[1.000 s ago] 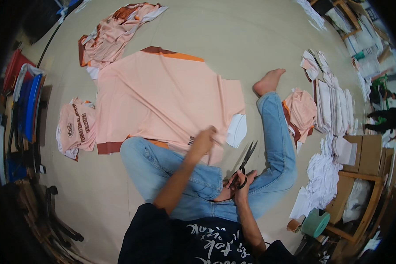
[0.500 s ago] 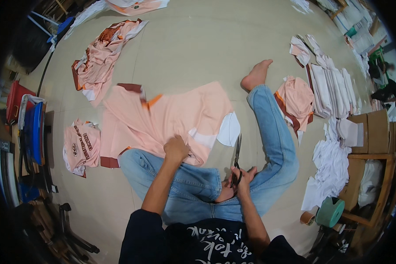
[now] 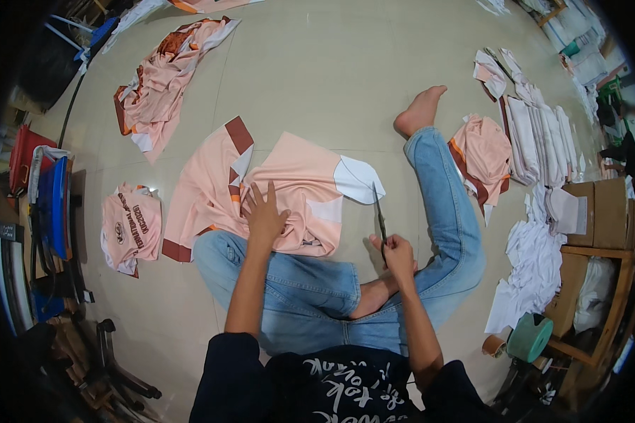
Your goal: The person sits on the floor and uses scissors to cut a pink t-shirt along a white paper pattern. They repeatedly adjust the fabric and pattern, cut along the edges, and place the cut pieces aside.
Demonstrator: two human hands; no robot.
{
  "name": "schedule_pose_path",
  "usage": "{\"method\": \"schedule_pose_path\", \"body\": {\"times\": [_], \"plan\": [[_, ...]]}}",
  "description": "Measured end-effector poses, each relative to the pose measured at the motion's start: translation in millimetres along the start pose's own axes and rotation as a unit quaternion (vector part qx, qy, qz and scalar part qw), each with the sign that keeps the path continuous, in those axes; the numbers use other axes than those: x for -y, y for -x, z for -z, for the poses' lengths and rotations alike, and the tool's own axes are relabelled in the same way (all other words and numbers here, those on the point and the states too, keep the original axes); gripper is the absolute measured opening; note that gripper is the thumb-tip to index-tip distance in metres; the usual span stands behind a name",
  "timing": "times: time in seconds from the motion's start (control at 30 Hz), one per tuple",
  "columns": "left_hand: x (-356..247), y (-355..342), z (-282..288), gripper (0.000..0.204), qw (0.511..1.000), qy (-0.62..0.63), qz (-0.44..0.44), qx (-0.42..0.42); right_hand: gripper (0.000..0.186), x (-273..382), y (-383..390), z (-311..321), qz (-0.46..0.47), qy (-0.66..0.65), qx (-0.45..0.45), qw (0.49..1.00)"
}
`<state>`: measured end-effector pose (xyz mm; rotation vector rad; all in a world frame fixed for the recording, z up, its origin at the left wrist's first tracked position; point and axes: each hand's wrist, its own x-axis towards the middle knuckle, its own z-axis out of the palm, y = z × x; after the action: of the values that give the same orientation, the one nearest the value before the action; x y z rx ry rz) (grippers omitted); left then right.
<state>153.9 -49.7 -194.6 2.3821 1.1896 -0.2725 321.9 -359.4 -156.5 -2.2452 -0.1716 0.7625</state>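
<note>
A peach fabric piece (image 3: 296, 166) with maroon, orange and white parts lies spread on the floor before my crossed legs. My left hand (image 3: 264, 213) rests on it with fingers spread. Held in my right hand (image 3: 398, 255) is a pair of dark scissors (image 3: 382, 227), blades pointing away from me. Their tips overlap the edge of a white rounded section (image 3: 360, 180) at the cloth's right end; whether they touch it I cannot tell. My right fingers are closed round the handles, which are partly hidden.
A folded printed peach garment (image 3: 130, 229) lies at left, a crumpled peach one (image 3: 166, 77) beyond it. Right of my leg are a peach bundle (image 3: 481, 151), stacked white cloth (image 3: 536, 144), white scraps (image 3: 522, 271), a cardboard box (image 3: 609, 211) and a green roll (image 3: 529, 338).
My left hand has opened and moved forward and left over the cloth, whose left part is now folded and bunched. My right hand has raised the scissors forward, toward the white section.
</note>
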Motion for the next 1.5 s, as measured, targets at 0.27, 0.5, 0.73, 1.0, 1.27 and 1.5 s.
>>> {"method": "schedule_pose_path", "body": {"times": [0.27,0.5,0.73,1.0,1.27,1.5], "plan": [[-32,11,-15,0.103,0.971,0.101,-0.201,-0.085,0.052,-5,18,6,0.018,0.079,-0.078,0.994],[-49,50,-18,0.148,0.987,-0.023,-0.138,0.081,0.052,-2,19,10,-0.003,0.203,-0.131,0.97],[-66,44,-26,0.112,0.965,0.052,-0.253,-0.044,0.046,-34,10,-1,0.091,0.128,-0.169,0.973],[-51,25,-59,0.091,0.966,0.028,-0.249,-0.056,0.045,-45,12,-6,0.09,0.157,-0.182,0.967],[-47,23,-54,0.09,0.976,0.005,-0.212,-0.045,0.035,-38,13,1,0.112,0.095,-0.163,0.976],[-46,22,-56,0.111,0.976,-0.012,-0.215,-0.038,0.027,-43,10,-7,0.124,0.108,-0.191,0.968]]}}
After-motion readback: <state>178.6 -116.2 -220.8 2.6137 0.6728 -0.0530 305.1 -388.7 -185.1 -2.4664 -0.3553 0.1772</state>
